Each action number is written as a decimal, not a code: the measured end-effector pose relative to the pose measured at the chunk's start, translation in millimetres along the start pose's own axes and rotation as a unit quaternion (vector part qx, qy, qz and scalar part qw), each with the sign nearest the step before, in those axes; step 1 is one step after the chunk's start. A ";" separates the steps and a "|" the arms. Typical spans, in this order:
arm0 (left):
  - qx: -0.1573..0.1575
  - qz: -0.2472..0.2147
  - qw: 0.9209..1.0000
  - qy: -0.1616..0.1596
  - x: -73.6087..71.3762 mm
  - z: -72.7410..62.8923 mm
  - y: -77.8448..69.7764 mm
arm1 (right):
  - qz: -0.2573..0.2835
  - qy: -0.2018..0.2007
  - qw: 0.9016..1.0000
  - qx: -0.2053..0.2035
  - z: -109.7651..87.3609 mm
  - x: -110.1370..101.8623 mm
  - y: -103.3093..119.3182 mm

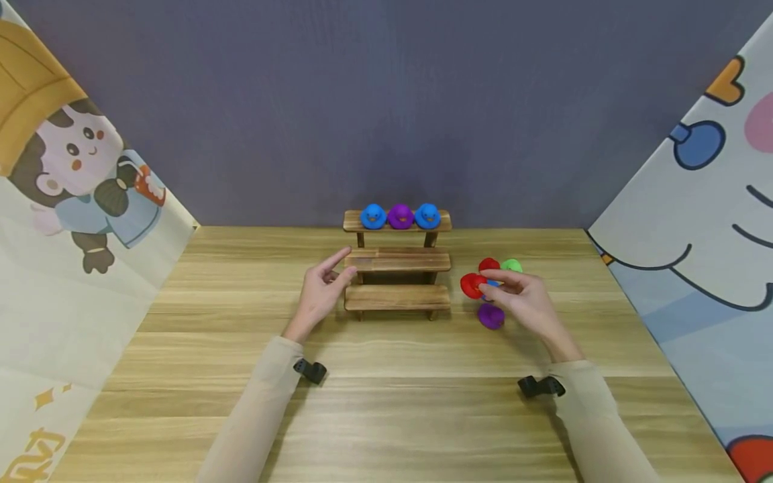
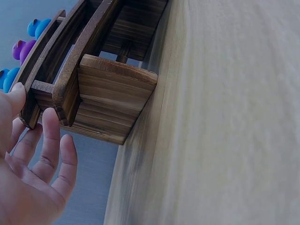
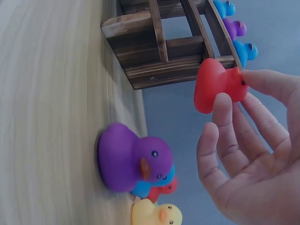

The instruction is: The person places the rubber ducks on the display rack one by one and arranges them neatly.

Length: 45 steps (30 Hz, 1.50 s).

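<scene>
Fingers parted, my left hand [image 1: 319, 292] flanks the left end of the three-tier wooden stand [image 1: 398, 298]; contact cannot be confirmed. Right of it, my right hand [image 1: 530, 303] pinches a red rubber duck [image 1: 469, 286] above the tabletop [image 1: 386, 402]. Insufficient pressure on its rounded head could drop it near the purple rubber duck [image 1: 491, 316].

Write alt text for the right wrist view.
The right hand pinches a red duck in front of a wooden shelf with two blue ducks and a purple duck on its top tier. On the table, a second purple duck partly hides a third blue duck, with another red duck and a yellow duck nearby.
</scene>
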<state>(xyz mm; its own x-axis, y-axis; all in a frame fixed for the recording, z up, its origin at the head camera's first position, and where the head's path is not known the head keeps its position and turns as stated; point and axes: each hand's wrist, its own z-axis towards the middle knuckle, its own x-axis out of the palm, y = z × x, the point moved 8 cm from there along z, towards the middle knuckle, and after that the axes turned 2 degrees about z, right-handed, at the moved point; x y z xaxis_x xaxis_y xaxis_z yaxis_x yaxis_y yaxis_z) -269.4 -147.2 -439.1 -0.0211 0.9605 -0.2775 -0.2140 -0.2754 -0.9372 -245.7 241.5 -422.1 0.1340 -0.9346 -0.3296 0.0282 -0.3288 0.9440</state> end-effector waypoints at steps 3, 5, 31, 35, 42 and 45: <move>0.002 0.000 1.000 0.000 -0.4 -0.6 -0.8 | 0.001 0.002 1.000 0.000 1.8 3.1 1.0; 0.003 0.001 1.000 0.002 -0.1 -0.4 -0.7 | -0.002 0.003 1.000 0.001 2.9 4.9 1.5; 0.001 -0.004 1.000 0.000 0.1 1.0 -0.1 | -0.021 -0.005 0.999 -0.035 13.6 21.6 27.3; 0.005 -0.003 1.000 0.000 -0.1 1.2 -0.6 | -0.016 -0.005 0.999 -0.041 12.7 21.6 31.1; 0.004 -0.010 1.000 -0.001 0.4 1.7 0.0 | -0.024 -0.006 0.999 -0.048 13.2 24.0 34.8; 0.003 -0.013 1.000 -0.003 0.3 2.0 0.4 | -0.021 -0.007 0.998 -0.051 13.9 24.8 35.8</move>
<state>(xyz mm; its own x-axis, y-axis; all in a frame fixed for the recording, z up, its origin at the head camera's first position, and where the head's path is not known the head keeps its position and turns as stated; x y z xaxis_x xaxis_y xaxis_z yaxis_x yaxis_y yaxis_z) -271.5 -147.0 -439.1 -0.0207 0.9677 -0.2511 -0.2212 -0.2494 -0.9428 -255.1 204.6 -396.7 0.1174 -0.9219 -0.3693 0.1342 -0.3537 0.9257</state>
